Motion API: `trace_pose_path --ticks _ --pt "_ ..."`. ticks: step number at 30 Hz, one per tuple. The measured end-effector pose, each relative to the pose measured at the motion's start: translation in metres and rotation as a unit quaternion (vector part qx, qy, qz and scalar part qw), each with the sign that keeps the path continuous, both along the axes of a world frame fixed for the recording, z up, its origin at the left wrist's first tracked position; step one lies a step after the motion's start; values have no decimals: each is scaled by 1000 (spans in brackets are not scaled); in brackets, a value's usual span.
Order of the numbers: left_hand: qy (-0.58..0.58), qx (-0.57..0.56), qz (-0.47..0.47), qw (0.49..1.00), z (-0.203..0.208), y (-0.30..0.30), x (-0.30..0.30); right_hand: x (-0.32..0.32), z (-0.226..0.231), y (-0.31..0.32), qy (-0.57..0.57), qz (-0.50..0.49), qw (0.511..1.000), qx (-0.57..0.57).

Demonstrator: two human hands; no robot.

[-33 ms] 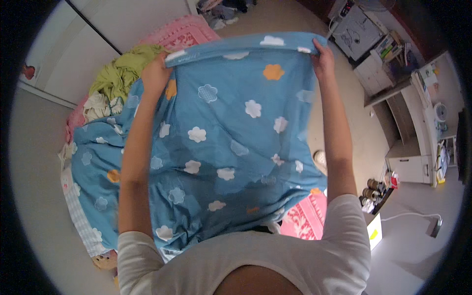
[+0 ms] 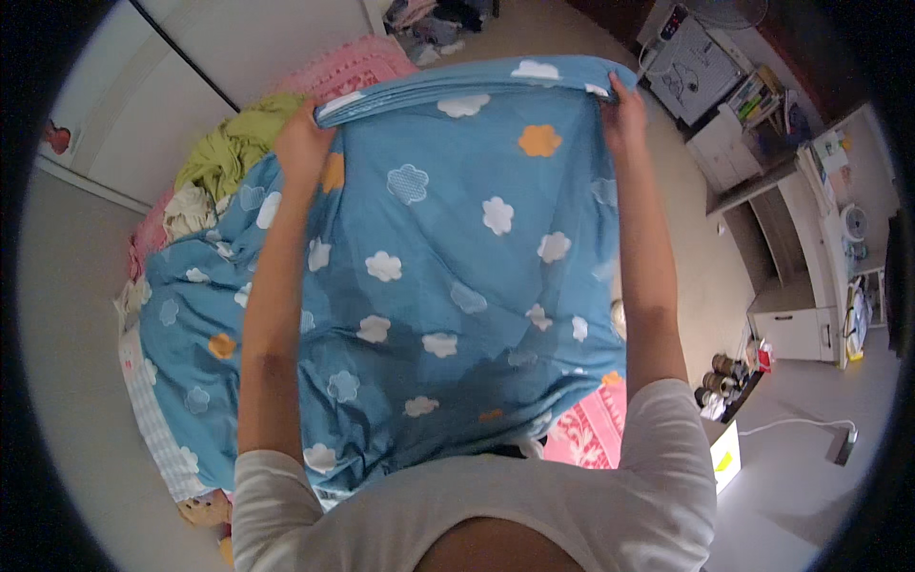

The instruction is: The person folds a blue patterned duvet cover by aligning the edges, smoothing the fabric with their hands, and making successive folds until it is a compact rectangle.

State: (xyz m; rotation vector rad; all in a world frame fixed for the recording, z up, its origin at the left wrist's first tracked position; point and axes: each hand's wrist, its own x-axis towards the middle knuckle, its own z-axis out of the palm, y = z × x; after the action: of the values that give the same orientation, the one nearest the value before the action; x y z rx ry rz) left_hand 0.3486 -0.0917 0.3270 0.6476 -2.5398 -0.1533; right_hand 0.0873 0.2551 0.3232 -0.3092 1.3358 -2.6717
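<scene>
A blue duvet cover (image 2: 434, 229) with white and orange cloud shapes stretches between my two raised arms. My left hand (image 2: 305, 143) grips its far left corner, fingers closed round the cloth. At the far right corner my right hand (image 2: 624, 119) is closed on the same cover, thumb on top. Between the hands the far edge is turned over into a band with several creases. The rest hangs toward me and spreads left over the bed in loose wrinkles, where a pale checked side (image 2: 157, 410) shows along its border.
A green cloth (image 2: 229, 148) and a cream cloth (image 2: 189, 212) lie crumpled beyond my left arm. Pink patterned bedding (image 2: 591, 429) shows under the cover. A white desk (image 2: 796, 329) stands at the right, and clothes (image 2: 434, 24) lie on the floor at the far side.
The turned-over band has risen slightly and shows more creases. The hanging part of the cover has swung a little to the right. Both hands keep their hold.
</scene>
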Motion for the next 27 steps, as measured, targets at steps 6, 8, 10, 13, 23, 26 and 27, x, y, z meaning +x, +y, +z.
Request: trace_pose_path --ticks 6,8,10,13,23,26,27 --pt "-103 -29 -55 993 -10 -47 -24 -68 -3 -57 12 -84 970 230" --pt "-148 -5 6 989 -27 -43 -29 -80 -48 -76 23 -148 938 312" --pt "-165 20 -14 986 -35 -49 -25 -118 -67 -47 81 -14 910 405" --pt "-115 68 50 990 -49 -84 7 -85 -81 -51 -2 -37 980 196" --pt "-124 -1 46 991 -7 -104 -8 -131 -65 -22 3 -45 967 251" --pt "-32 -106 3 994 17 -111 5 -107 -25 -50 -88 -52 989 104" --pt "11 -164 -20 986 14 -117 14 -101 -17 -49 -108 -48 989 93"
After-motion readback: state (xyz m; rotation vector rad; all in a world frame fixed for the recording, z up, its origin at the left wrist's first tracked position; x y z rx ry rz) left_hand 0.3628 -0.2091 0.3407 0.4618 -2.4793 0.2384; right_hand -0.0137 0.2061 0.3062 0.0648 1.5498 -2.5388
